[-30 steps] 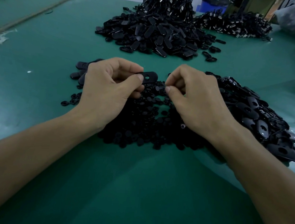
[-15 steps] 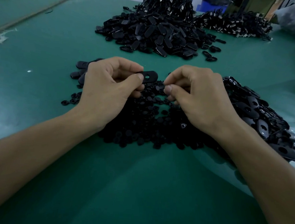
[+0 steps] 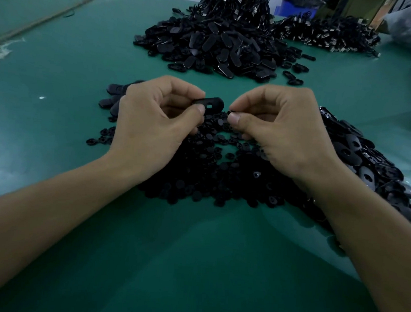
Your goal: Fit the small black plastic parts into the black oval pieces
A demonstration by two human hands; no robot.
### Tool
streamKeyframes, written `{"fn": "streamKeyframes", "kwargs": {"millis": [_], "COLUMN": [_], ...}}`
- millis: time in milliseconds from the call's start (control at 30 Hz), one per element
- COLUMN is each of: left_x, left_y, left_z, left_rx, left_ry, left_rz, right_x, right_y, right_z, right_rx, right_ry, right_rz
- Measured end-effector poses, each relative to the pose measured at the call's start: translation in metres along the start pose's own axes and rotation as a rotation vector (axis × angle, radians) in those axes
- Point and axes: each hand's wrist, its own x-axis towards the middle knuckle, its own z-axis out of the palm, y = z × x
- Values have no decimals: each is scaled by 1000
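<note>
The left hand (image 3: 150,127) has its grip clamped on one oval piece (image 3: 212,104), slot showing, just above the heap of small parts (image 3: 210,171) on the desk (image 3: 191,265). The right hand (image 3: 282,134) pinches a small part (image 3: 232,113) just beside it, not yet fitted. With a big pile of oval pieces (image 3: 361,158) at the right, most of the work seems left.

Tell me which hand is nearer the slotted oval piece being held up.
Left. The left hand pinches the oval piece; the right hand sits just right of its tip, pinching a small part.
</note>
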Motion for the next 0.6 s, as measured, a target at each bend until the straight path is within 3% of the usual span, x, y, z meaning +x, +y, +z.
{"fn": "streamKeyframes", "kwargs": {"millis": [600], "left_x": [-5], "left_y": [11], "left_z": [4], "left_rx": [29], "left_ry": [-103], "left_rz": [107], "right_x": [-5], "right_y": [-12], "right_z": [11], "right_rx": [-203], "right_ry": [48], "right_rz": [-97]}}
